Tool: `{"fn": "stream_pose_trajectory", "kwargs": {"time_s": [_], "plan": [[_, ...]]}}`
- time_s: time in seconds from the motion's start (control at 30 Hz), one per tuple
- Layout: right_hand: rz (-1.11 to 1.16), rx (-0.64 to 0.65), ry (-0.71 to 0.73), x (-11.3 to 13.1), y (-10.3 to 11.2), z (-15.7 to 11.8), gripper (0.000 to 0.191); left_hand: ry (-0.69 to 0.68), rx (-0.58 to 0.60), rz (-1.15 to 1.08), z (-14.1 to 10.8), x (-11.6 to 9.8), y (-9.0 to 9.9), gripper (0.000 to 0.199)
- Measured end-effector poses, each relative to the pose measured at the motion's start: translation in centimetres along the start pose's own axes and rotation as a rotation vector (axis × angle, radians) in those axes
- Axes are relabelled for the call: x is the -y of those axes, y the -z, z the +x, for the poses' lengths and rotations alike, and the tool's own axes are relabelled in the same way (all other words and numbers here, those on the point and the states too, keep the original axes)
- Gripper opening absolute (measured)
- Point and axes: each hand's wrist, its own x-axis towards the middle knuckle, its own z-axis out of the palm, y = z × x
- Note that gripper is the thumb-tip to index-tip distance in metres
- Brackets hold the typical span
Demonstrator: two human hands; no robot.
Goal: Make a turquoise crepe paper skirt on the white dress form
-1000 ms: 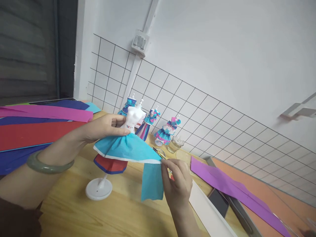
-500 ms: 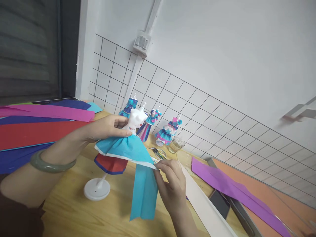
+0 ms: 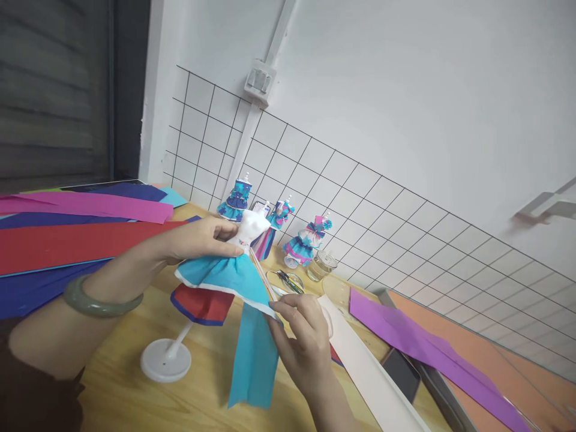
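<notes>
My left hand (image 3: pixel 211 240) is closed around the waist of a small white mannequin (image 3: pixel 252 226), its thumb pressed near the top of a blue paper skirt (image 3: pixel 225 276) with a white hem. The mannequin tilts on its white round base (image 3: pixel 165 360). Under the blue skirt shows a red layer (image 3: pixel 200 303) edged in dark blue. My right hand (image 3: pixel 301 336) pinches the skirt's white hem at its right end. A long blue strip (image 3: pixel 254 360) hangs down beside that hand.
Several dressed mini mannequins (image 3: pixel 306 240) stand at the back, near a glass of liquid (image 3: pixel 321 266) and pliers (image 3: pixel 290 281). Coloured paper sheets (image 3: pixel 81 246) lie left. A white strip (image 3: pixel 360 360), a phone (image 3: pixel 402 372) and a purple sheet (image 3: pixel 427 348) lie right.
The mannequin's top has shifted slightly down and right, and its base has swung left and nearer. My right hand has moved a little left with the hem still pinched.
</notes>
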Motion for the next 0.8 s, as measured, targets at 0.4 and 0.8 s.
{"fn": "stream_pose_trajectory", "kwargs": {"time_s": [0.4, 0.8], "plan": [[-0.024, -0.078, -0.009, -0.24, 0.01, 0.02, 0.013, 0.014, 0.043, -0.038, 0.11, 0.30, 0.11, 0.037], [-0.007, -0.042, 0.067, 0.01, 0.27, -0.02, 0.017, 0.021, 0.045, 0.010, 0.29, 0.52, 0.38, 0.038]]}}
